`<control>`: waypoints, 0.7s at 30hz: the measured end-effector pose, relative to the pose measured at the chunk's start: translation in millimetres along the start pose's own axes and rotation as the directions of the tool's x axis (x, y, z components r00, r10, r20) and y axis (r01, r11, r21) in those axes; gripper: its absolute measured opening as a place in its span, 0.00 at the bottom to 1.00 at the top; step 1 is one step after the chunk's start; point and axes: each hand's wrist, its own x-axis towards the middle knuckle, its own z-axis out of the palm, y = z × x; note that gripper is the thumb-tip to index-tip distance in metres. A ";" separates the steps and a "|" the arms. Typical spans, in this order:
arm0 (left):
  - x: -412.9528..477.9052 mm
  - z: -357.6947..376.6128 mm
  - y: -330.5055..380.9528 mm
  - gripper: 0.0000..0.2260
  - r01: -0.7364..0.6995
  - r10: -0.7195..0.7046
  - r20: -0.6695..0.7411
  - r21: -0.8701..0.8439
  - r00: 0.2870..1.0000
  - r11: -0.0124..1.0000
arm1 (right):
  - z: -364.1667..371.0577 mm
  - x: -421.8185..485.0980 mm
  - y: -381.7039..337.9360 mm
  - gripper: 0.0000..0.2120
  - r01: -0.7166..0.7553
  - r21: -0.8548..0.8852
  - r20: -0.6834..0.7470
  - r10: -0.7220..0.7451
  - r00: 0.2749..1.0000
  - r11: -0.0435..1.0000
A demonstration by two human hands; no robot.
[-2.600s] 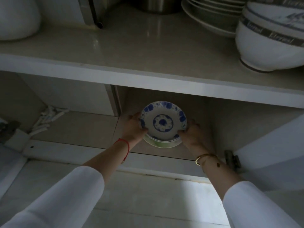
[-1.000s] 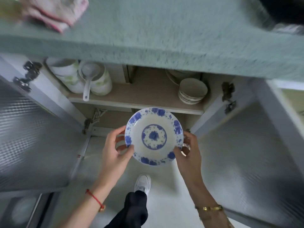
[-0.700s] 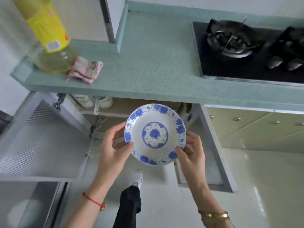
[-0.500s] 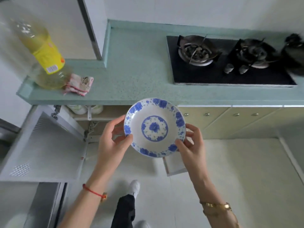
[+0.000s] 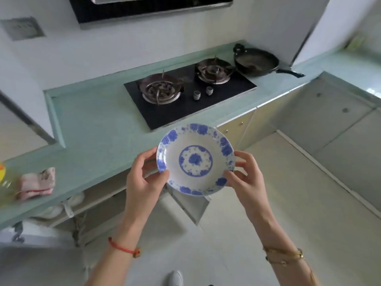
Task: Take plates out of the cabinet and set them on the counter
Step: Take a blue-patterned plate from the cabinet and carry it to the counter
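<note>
We hold a blue-and-white plate point(image 5: 195, 159) in both hands in front of the pale green counter point(image 5: 99, 129), its far rim overlapping the counter's front edge in this view. Our left hand point(image 5: 144, 180) grasps the rim at nine o'clock, thumb on the patterned border; our right hand point(image 5: 245, 178) grasps it at four o'clock. The plate is in the air, tilted slightly toward us. At twelve o'clock from the plate sits a black gas stove point(image 5: 189, 93); at one o'clock, a dark pan point(image 5: 255, 61). At nine o'clock, a folded pink cloth point(image 5: 37, 183) lies on the counter. Below the counter, the cabinet point(image 5: 99, 203) stands open, with white dishes on its shelf.
</note>
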 end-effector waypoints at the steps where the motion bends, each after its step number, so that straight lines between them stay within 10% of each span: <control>1: 3.9 10.7 4.4 0.21 -0.005 0.004 0.047 0.004 0.999 1.000 | -10.4 -1.3 -3.2 0.19 -0.001 0.006 -0.051 0.001 0.999 1.000; 21: 82.8 411.2 52.8 0.21 -0.087 0.118 0.581 -0.082 0.805 0.993 | -330.8 99.7 -32.2 0.18 0.032 -0.020 -0.606 -0.038 0.795 0.999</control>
